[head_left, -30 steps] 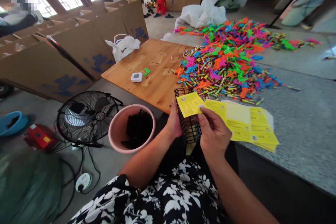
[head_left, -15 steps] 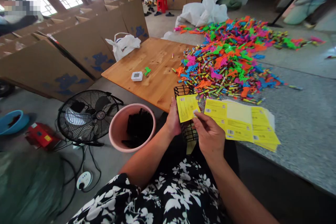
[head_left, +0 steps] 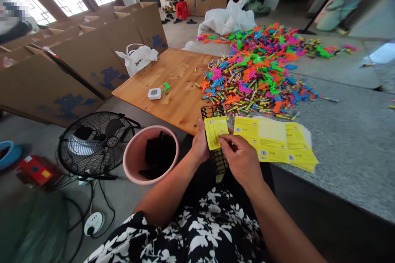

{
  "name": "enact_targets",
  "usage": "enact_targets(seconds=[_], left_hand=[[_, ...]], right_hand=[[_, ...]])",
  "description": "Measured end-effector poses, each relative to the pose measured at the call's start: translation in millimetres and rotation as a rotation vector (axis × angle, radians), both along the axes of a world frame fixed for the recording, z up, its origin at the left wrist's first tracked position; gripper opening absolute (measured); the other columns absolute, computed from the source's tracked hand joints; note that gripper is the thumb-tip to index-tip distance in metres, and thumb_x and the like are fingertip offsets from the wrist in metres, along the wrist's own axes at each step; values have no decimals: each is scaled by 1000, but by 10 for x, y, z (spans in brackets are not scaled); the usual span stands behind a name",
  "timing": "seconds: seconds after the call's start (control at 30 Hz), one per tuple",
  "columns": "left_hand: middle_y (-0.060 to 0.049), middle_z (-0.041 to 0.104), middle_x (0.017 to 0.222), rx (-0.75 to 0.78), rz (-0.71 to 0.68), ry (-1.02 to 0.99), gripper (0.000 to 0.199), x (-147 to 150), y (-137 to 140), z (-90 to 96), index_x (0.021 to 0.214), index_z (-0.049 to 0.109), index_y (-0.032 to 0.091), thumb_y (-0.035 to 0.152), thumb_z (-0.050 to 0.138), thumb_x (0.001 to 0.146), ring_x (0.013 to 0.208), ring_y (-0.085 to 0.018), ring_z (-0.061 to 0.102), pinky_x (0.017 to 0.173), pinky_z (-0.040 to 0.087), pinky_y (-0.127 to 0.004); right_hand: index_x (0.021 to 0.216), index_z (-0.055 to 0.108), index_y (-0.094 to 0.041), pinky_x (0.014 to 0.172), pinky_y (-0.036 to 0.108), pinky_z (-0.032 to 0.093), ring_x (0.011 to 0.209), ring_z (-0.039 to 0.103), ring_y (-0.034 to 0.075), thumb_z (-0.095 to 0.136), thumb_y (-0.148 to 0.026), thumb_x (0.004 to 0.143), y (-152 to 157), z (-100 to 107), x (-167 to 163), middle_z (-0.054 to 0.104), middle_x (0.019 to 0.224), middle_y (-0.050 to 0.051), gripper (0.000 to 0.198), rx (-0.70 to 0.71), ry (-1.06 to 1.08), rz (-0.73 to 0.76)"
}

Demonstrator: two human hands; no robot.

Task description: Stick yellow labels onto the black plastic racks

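Note:
My left hand point(head_left: 200, 144) is closed around the left side of a black plastic basket point(head_left: 219, 160) with a grid of openings, held over my lap. A yellow printed card point(head_left: 213, 131) lies across the basket. My right hand point(head_left: 242, 154) pinches the card's lower right edge between thumb and fingers. Right of the hands, a stack of yellow printed sheets point(head_left: 273, 148) rests on the grey stone surface. Beyond the basket spreads a heap of colourful toy guns and small wrapped tubes point(head_left: 249, 78).
A pink bucket point(head_left: 129, 160) with black pieces inside stands left of my arm, beside a black floor fan point(head_left: 95, 144). The wooden board point(head_left: 179, 78) carries a white timer point(head_left: 154, 93) and a green toy gun point(head_left: 166, 87). Cardboard boxes point(head_left: 83, 65) line the left.
The view has turned slightly, so the surroundings sit further left. The card stays over the basket, and my right hand's fingers have shifted a little along its lower edge.

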State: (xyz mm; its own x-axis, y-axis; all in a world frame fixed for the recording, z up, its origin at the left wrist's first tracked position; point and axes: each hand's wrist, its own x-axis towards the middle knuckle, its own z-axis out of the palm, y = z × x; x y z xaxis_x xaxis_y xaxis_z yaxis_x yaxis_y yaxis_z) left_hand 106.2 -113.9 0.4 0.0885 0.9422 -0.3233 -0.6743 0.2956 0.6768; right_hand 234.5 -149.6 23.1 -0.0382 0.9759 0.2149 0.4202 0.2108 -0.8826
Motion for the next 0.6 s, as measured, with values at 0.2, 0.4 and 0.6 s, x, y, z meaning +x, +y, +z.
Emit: enact_targets(seconds=[0.2, 0.4, 0.6], left_hand=[[-19, 78, 113, 81, 77, 43, 89, -39, 26, 45, 115, 75, 10, 84, 31, 93, 119, -34, 71, 101, 57, -42], [-19, 77, 118, 141, 45, 55, 89, -122, 28, 133, 127, 70, 11, 83, 29, 95, 122, -35, 69, 103, 56, -44], [-18, 77, 118, 22, -16, 62, 79, -10, -5, 58, 115, 75, 12, 81, 46, 91, 125, -36, 68, 104, 56, -45]], right_hand=[[113, 77, -24, 83, 38, 55, 81, 67, 22, 65, -48, 93, -21, -34, 83, 73, 93, 6, 34, -75, 19, 10], [111, 73, -20, 75, 36, 52, 82, 67, 23, 66, -65, 87, -9, -31, 143, 74, 98, 8, 51, -173, 58, -210], [89, 72, -21, 73, 33, 53, 82, 68, 23, 66, -67, 86, 39, -125, 162, 76, 86, 5, 46, -303, 172, -29]])
